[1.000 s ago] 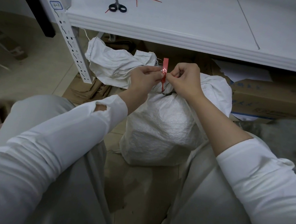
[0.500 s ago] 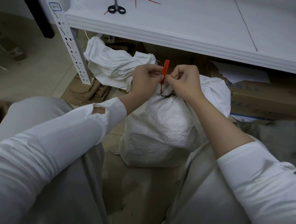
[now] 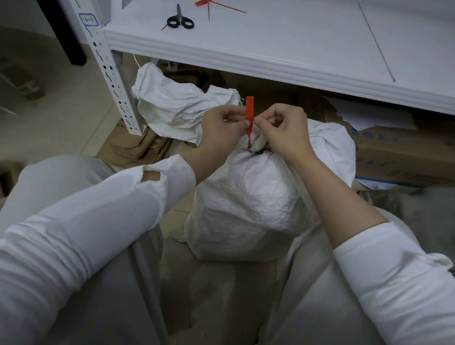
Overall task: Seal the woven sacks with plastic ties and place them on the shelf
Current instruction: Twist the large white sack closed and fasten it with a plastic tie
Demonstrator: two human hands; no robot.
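The white shelf (image 3: 281,50) bears scissors (image 3: 180,21) and loose red ties (image 3: 205,0) — below, a woven sack (image 3: 248,208) stands on flattened cardboard (image 3: 213,291).

I see a storeroom: a white steel shelf (image 3: 281,58) on a slotted upright (image 3: 112,85) bearing a label (image 3: 88,19), cardboard cartons (image 3: 408,162) stowed beneath the shelf, flattened cardboard (image 3: 213,291) on the tiled floor (image 3: 51,113) before it, and a filled woven sack (image 3: 246,200) at its foot.
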